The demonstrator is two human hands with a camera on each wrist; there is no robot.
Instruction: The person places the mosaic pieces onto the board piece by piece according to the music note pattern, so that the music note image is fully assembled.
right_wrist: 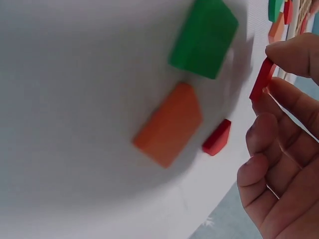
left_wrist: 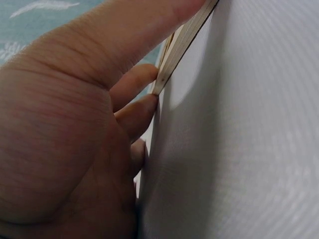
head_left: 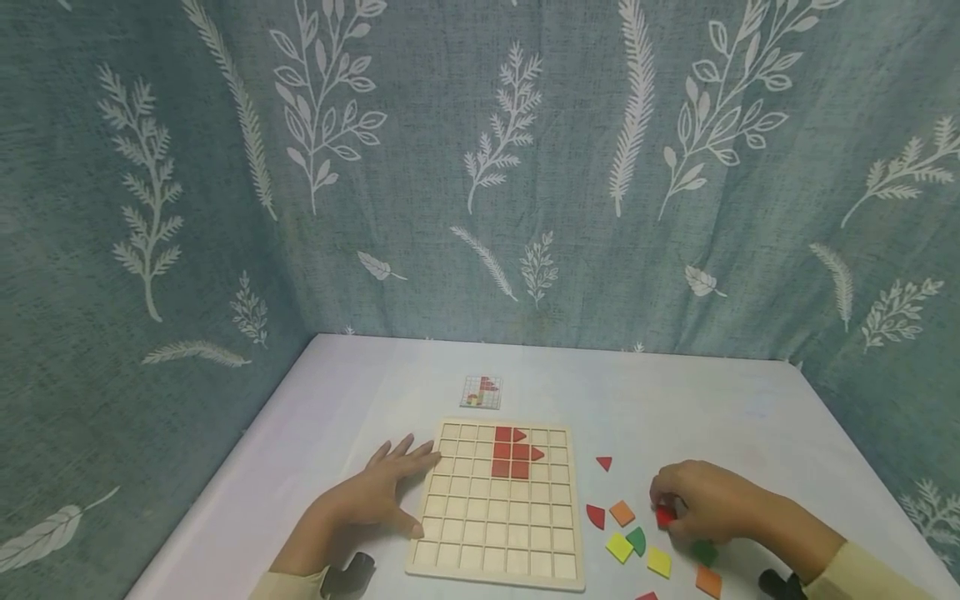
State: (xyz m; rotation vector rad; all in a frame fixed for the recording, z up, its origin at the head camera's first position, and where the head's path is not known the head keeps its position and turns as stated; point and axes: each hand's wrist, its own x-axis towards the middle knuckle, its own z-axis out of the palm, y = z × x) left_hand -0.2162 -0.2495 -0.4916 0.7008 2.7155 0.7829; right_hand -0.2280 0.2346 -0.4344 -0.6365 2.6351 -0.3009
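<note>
Red block (head_left: 665, 517) is in the right hand (head_left: 712, 500), pinched between thumb and finger, to the right of the wooden board (head_left: 468, 554). The fingers hide part of it from above, and the right wrist view shows it almost from the side, so I can't tell its whole shape. The left hand (head_left: 378, 496) has its fingers spread wide and holds nothing; its thumb and a fingertip touch the board's left edge. In the left wrist view, the big palm and thumb block nearly all the board, and only a thin bit of edge (left_wrist: 182, 45) peeks out.

A red scrap (head_left: 647, 596) is cut off at the bottom of the head view. One green piece (head_left: 704, 552) sits in the shade by the right arm, so its shape is hard to see. Up close, an orange piece (right_wrist: 169, 124) looks blurry, with a little red piece (right_wrist: 217, 138) just beside it.

Red shapes (head_left: 512, 451) fill some squares near the board's far side. Past the board lies a small card (head_left: 481, 392), its picture too tiny to read well. Between the board and the right hand are a red triangle (head_left: 604, 462) and an orange square (head_left: 622, 512). Behind the table hangs a leafy curtain (head_left: 570, 167).
</note>
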